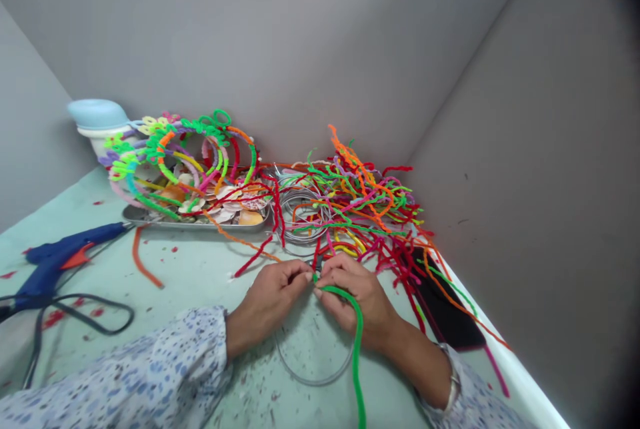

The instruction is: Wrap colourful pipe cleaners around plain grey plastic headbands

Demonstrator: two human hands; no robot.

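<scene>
A green pipe cleaner (357, 342) runs from my fingertips, over my right hand, down toward the bottom edge. My right hand (357, 296) is closed, pinching it near one end. Opposite, my left hand (273, 299) pinches at the same spot, its thumb and fingertips meeting the short green end. A ring of grey wire (316, 384) hangs or lies below both hands, and its upper part is hidden by them. Just beyond my fingers lies a coil of silvery wire (300, 216).
Finished pipe-cleaner hoops (167, 162) stand on a metal tray (200, 226) of shells. A blue glue gun (65, 259) with its cord lies at left, by a white container with a blue lid (99, 114). Loose pipe cleaners (360, 196) heap at right, partly over a dark phone (450, 309).
</scene>
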